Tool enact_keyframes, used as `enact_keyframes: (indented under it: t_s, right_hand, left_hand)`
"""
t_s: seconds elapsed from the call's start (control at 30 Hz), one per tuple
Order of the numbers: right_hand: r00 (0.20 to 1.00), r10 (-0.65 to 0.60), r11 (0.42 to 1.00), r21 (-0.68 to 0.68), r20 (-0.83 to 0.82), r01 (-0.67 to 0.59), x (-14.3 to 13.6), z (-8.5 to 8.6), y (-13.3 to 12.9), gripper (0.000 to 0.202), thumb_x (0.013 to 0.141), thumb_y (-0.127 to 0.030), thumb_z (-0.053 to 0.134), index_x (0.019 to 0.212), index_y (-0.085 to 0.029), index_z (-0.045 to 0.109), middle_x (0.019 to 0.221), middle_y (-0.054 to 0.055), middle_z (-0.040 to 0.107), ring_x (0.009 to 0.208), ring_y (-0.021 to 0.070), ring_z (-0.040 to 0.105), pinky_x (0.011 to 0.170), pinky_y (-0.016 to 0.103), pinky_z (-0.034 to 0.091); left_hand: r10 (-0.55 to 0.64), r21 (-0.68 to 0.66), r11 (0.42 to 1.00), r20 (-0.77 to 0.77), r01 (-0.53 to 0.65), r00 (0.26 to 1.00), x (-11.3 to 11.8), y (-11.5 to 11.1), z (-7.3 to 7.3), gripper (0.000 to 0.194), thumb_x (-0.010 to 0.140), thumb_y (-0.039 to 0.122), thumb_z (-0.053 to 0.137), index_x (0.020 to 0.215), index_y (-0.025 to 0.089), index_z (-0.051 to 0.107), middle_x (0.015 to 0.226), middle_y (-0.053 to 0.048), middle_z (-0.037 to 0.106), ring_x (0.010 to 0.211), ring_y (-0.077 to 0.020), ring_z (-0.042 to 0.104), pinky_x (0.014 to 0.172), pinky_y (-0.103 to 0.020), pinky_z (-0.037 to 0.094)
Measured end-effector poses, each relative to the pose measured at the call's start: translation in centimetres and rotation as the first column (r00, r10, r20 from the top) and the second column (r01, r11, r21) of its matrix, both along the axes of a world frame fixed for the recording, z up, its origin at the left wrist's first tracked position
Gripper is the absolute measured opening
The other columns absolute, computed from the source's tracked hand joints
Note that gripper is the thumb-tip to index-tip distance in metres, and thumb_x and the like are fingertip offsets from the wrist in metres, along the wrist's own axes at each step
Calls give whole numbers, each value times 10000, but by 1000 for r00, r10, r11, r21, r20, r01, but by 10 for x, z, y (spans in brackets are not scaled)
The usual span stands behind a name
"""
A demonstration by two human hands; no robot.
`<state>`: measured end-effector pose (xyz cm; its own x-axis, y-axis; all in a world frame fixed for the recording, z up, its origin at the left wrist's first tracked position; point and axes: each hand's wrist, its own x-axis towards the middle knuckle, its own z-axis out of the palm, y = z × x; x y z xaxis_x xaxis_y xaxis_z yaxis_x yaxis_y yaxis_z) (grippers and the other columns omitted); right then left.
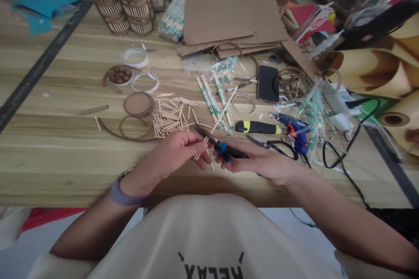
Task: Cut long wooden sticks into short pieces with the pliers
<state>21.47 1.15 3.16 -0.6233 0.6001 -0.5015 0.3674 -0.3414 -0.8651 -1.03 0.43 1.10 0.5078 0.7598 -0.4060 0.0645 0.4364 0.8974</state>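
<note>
Thin wooden sticks point(224, 111) are pinched between the fingers of my left hand point(183, 150), one of them slanting up to the right. My right hand point(252, 161) is wrapped round blue-and-black pliers or cutters point(227, 149), whose dark jaws lie against the sticks beside my left fingertips. Just beyond my left hand lies a pile of short cut sticks point(168, 117). Longer chopsticks in green-printed wrappers point(209, 98) rest behind my hands. A round cardboard piece point(139, 103) with a ridged rim sits left of the pile.
A yellow-and-black tool point(258, 127), scissors point(258, 141), a blue glue gun point(298, 137) and its black cable point(342, 159) lie on the right. A phone point(268, 83), cardboard sheets point(225, 17), tape rolls point(135, 57) and stick-covered cylinders point(135, 8) stand or lie farther back.
</note>
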Motion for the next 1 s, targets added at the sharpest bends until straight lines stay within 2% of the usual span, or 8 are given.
enact_keyframes:
  t_s: [0.17, 0.5, 0.8, 1.0]
  right_hand:
    - [1000, 1, 999, 40, 24, -2, 0, 0, -1, 243, 753, -307, 645, 967, -194, 629, 961, 31, 602, 910, 190, 535, 826, 343, 430]
    - [999, 26, 998, 50, 27, -28, -2, -2, -2, 234, 759, -302, 618, 967, -196, 605, 945, 20, 578, 903, 187, 517, 818, 341, 415]
    - [988, 19, 961, 271, 153, -60, -5, -14, -5, 127, 756, -268, 562, 861, -198, 560, 827, 11, 538, 775, 177, 498, 720, 327, 403]
    - [991, -6, 961, 274, 136, -32, -8, -23, -5, 93, 751, -245, 543, 830, -196, 535, 783, -1, 509, 730, 165, 467, 682, 315, 374]
  left_hand:
    - [-11, -1, 1000, 2, 11, 1000, 1, 0, 2, 196, 926, 251, 581, 810, 149, 701, 720, 4, 728, 617, -114, 685, 661, -240, 529]
    - [-23, 24, 999, 6, 23, 1000, -1, -1, 0, 217, 919, 259, 582, 766, 158, 698, 692, 14, 715, 597, -109, 667, 651, -241, 512]
    - [-20, 50, 998, -57, 23, 998, 1, 0, 3, 244, 917, 255, 573, 719, 159, 680, 665, 20, 688, 565, -98, 623, 624, -236, 472]
    - [-42, 50, 998, -77, 46, 996, 1, 2, -1, 228, 920, 287, 564, 753, 161, 656, 684, 19, 682, 567, -102, 613, 620, -243, 463]
